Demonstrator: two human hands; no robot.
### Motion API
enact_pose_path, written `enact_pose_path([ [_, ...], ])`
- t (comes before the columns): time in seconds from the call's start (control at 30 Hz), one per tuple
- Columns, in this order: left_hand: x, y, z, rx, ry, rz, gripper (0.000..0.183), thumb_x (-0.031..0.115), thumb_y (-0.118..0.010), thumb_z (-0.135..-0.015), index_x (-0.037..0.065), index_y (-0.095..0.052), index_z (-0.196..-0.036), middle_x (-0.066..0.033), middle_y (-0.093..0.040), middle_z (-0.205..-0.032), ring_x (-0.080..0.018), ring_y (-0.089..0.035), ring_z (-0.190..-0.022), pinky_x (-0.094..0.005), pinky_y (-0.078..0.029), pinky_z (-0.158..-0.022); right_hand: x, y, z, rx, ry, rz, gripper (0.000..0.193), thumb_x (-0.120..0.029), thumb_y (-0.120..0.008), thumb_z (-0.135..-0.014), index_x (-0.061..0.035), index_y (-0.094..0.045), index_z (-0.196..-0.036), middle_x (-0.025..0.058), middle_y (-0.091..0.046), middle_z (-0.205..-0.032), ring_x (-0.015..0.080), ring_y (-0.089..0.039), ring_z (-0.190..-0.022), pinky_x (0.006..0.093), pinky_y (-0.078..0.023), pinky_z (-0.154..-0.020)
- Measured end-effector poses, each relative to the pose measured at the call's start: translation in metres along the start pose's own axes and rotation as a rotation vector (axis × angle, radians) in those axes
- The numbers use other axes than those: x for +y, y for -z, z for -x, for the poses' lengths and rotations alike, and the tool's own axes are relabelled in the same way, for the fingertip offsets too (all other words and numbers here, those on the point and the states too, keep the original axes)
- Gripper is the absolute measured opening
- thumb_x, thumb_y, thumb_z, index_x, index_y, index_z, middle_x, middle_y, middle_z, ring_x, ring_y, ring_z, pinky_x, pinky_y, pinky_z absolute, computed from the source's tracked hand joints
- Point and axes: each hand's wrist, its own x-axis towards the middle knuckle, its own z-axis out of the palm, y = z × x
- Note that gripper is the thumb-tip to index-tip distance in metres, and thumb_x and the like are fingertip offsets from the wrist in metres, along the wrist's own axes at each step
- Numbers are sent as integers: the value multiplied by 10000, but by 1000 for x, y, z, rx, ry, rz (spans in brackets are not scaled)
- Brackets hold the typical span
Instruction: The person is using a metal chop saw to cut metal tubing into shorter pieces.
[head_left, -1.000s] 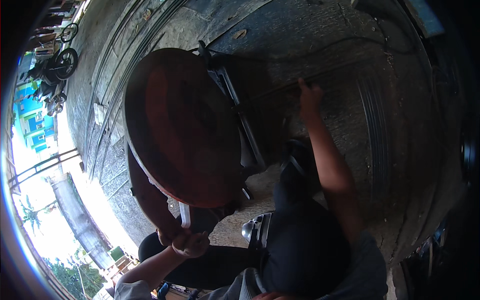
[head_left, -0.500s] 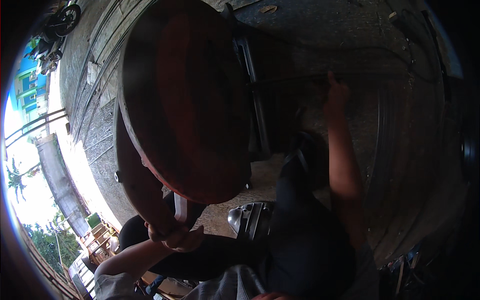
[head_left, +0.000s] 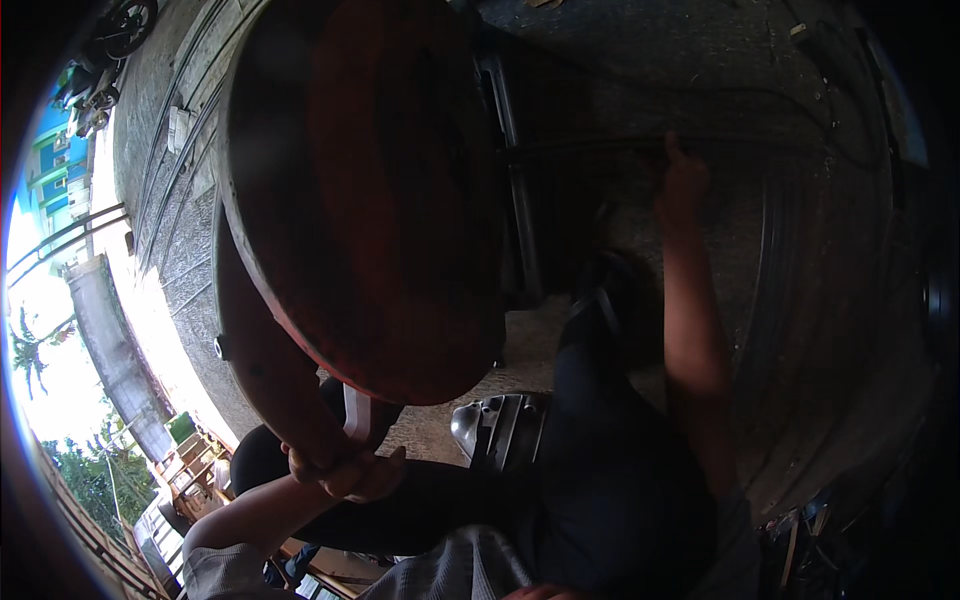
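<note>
A large cut-off saw with a dark red, rounded guard (head_left: 345, 200) fills the middle left. Its curved handle arm (head_left: 262, 350) comes down toward me, and my left hand (head_left: 350, 472) is wrapped round the lower end. To the right of the guard stands the saw's dark metal base (head_left: 515, 180). A thin dark rod (head_left: 590, 147) runs from this base out to the right, low over the floor. My right hand (head_left: 686, 185) is on the rod with one finger stretched forward; deep shadow blurs its grip. The guard hides the blade and the cutting spot.
A ribbed silvery metal casing (head_left: 500, 428) sits between my legs, close to the saw. Long thin rods (head_left: 185, 190) lie on the floor at far left, with a motorcycle (head_left: 122, 35) beyond. A dark cable (head_left: 740, 95) curves across the floor at right.
The view has shifted slightly, so the saw appears a little farther left and larger. Both hands keep about the same places and grips.
</note>
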Motion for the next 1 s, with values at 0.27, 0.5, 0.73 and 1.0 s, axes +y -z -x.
enact_pose_path([
  [0.27,-18,-5,-40,26,23,-100,250,277,-594,-736,190,-621,-969,33,-594,-1030,-130,-529,-906,-302,-418,-860,1,-5,0,91,-90,-89,207,-163,-690,-805,13,-580,-819,70,-584,-805,153,-533,-711,327,-463,-647],
  [0.5,-22,-1,-42,11,35,11,188,205,-718,-686,246,-633,-849,-26,-526,-928,-218,-502,-884,-341,-442,-683,-4,-5,2,82,-60,-111,248,-191,-687,-807,22,-560,-805,88,-564,-818,181,-553,-726,342,-530,-630],
  [0.73,-25,1,-49,-40,32,-6,205,199,-726,-649,234,-627,-825,-16,-512,-915,-233,-485,-841,-322,-422,-652,-3,25,-1,115,-50,-82,267,-180,-667,-819,27,-576,-962,90,-592,-916,180,-566,-785,344,-491,-696],
  [1.0,-40,-1,-76,-24,150,185,179,139,-693,-655,186,-574,-780,-27,-497,-875,-241,-483,-796,-323,-439,-622,-14,78,24,271,-140,-247,337,-141,-561,-877,-37,-465,-1183,115,-531,-1088,235,-567,-923,389,-523,-766],
])
